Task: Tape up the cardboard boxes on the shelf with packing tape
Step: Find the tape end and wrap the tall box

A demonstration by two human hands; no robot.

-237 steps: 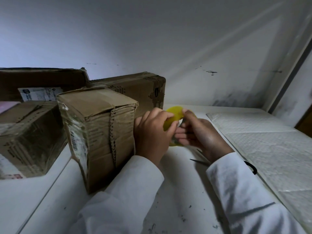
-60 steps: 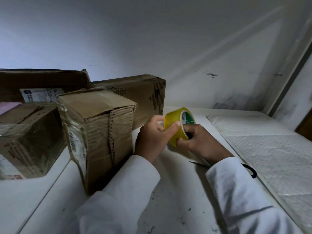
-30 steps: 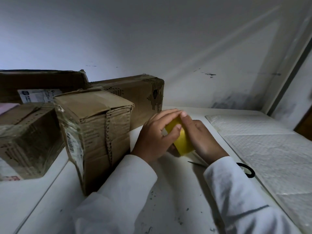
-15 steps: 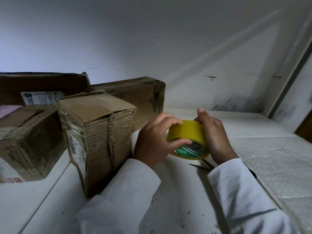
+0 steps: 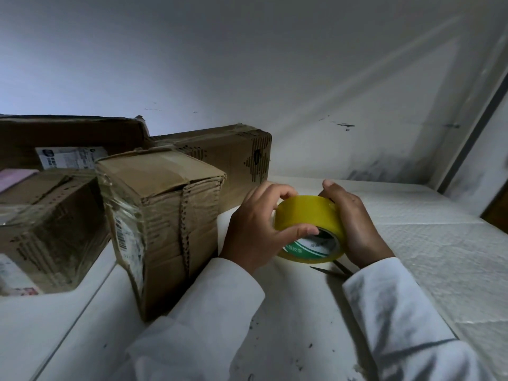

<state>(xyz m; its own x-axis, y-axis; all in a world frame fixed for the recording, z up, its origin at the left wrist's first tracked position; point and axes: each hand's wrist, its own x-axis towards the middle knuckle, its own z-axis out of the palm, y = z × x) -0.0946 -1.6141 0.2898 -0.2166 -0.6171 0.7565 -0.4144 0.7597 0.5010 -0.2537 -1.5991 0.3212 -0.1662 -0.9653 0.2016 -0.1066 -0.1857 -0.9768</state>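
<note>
A roll of yellow packing tape [image 5: 309, 215] sits right of the frame's centre, held just above the white shelf [image 5: 288, 312] between both hands, its open core with a green-and-white label tipped down toward the camera. The left hand [image 5: 255, 229] wraps the roll's left side: fingers curled over the top edge, thumb [image 5: 299, 231] stretched along the lower front rim, pressing on the tape. The right hand [image 5: 354, 226] cups the right side, thumb up on the top rim, the other fingers hidden behind the roll, so their hold cannot be told. Both forearms rise from the bottom of the frame in white sleeves [image 5: 214, 312], wrists bent inward toward each other.

Just below the roll, the dark blades of scissors [image 5: 330, 270] lie flat on the shelf, partly covered by the right sleeve. Left of the hands, near the left wrist, stands a worn cardboard box [image 5: 162, 215] with a barcode label under clear film. Behind it lies a longer box [image 5: 228, 152], and at the frame's left edge are two more boxes [image 5: 52, 224], one behind the other. White padded sheets [image 5: 439, 243] cover the shelf at the right.
</note>
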